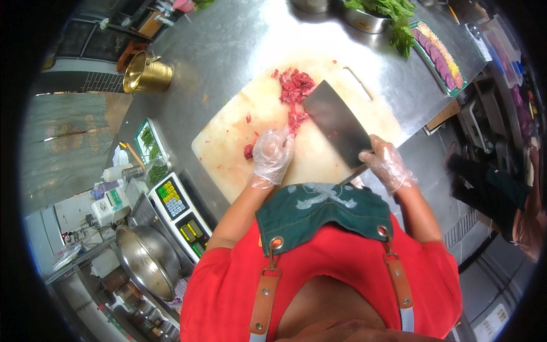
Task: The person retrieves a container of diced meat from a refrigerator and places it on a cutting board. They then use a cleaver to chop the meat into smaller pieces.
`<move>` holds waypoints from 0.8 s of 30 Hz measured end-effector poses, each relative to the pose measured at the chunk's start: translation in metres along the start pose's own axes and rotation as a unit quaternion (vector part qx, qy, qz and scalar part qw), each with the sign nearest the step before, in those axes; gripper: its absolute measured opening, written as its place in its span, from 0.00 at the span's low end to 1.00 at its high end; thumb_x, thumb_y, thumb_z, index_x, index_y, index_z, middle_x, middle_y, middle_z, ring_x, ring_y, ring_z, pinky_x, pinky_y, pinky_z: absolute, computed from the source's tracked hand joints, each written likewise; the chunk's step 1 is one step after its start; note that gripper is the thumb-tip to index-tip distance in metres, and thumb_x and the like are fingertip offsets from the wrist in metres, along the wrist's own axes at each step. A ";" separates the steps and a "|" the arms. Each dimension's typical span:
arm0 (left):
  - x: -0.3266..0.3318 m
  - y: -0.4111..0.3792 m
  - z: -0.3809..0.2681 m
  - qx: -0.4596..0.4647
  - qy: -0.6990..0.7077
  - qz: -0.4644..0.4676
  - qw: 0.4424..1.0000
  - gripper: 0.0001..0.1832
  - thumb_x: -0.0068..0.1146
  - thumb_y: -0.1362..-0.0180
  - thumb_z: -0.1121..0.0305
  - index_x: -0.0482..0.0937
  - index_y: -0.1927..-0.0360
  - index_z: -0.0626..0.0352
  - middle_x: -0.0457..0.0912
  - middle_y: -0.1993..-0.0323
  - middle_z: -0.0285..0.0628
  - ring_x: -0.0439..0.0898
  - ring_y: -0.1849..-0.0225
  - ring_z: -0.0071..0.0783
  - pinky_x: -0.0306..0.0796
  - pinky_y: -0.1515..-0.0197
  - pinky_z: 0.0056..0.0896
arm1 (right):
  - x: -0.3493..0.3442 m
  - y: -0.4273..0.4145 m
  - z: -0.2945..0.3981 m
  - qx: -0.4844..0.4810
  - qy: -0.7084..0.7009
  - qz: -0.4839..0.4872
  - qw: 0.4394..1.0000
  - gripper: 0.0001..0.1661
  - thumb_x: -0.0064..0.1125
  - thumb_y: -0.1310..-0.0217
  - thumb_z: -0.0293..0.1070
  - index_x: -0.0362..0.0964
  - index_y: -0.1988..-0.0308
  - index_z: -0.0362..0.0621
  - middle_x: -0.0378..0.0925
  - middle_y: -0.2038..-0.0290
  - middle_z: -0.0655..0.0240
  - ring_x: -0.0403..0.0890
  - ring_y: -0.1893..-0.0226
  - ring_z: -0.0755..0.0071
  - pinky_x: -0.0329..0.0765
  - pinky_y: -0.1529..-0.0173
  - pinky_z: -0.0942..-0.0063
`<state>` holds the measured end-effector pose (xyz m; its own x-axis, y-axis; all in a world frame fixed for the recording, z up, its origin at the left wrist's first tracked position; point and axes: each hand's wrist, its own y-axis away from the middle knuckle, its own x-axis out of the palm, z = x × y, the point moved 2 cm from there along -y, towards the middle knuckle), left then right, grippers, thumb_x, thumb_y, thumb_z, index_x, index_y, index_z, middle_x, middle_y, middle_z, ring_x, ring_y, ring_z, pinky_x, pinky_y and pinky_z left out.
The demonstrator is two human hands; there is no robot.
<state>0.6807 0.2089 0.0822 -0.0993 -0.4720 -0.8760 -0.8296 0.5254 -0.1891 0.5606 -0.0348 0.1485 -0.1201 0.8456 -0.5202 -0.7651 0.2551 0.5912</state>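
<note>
My right hand (384,161), in a clear plastic glove, grips a wide dark cleaver (337,124). The cleaver lies over the right half of a white cutting board (230,128), its far corner beside a heap of chopped raw red meat (297,85). From that heap a strip of meat (295,117) runs toward me, and my gloved left hand (273,150) pinches its near end. Another bit of meat (248,151) shows at the left side of that hand, partly covered by it. Small scraps dot the board.
The board rests on a steel table (192,64). A brass-coloured bucket (149,73), a tray of greens (149,141) and a digital scale (177,213) stand left. Leafy greens (380,8) and a tray of sliced food (440,60) are at far right. Another person (500,192) stands right.
</note>
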 end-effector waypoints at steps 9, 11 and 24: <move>0.000 -0.013 -0.007 0.099 0.070 -0.099 0.988 0.10 0.65 0.48 0.75 0.84 0.60 0.57 0.84 0.63 0.45 0.82 0.61 0.45 0.76 0.57 0.42 | 0.016 -0.008 0.014 -0.026 0.010 0.061 0.998 0.20 0.54 0.40 0.33 0.69 0.53 0.29 0.77 0.59 0.35 0.79 0.54 0.37 0.73 0.47 0.54; 0.012 -0.011 0.003 0.122 0.080 -0.078 0.986 0.11 0.65 0.48 0.76 0.84 0.59 0.58 0.85 0.61 0.46 0.83 0.61 0.46 0.77 0.57 0.41 | 0.016 -0.010 0.018 -0.022 0.036 0.066 0.997 0.20 0.54 0.40 0.32 0.69 0.52 0.29 0.77 0.59 0.35 0.79 0.54 0.36 0.73 0.46 0.53; 0.015 -0.011 0.001 0.137 0.038 -0.067 0.988 0.09 0.63 0.49 0.79 0.84 0.63 0.58 0.83 0.67 0.45 0.81 0.66 0.45 0.76 0.62 0.42 | 0.033 -0.058 0.056 -0.119 0.123 0.005 0.985 0.20 0.54 0.41 0.33 0.69 0.53 0.31 0.77 0.58 0.38 0.79 0.54 0.38 0.75 0.48 0.54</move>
<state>0.6885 0.1965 0.0707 -0.0484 -0.5975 -0.8004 -0.6592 0.6212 -0.4238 0.6365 0.0044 0.1321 -0.2550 0.7003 -0.6668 -0.8866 0.1058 0.4502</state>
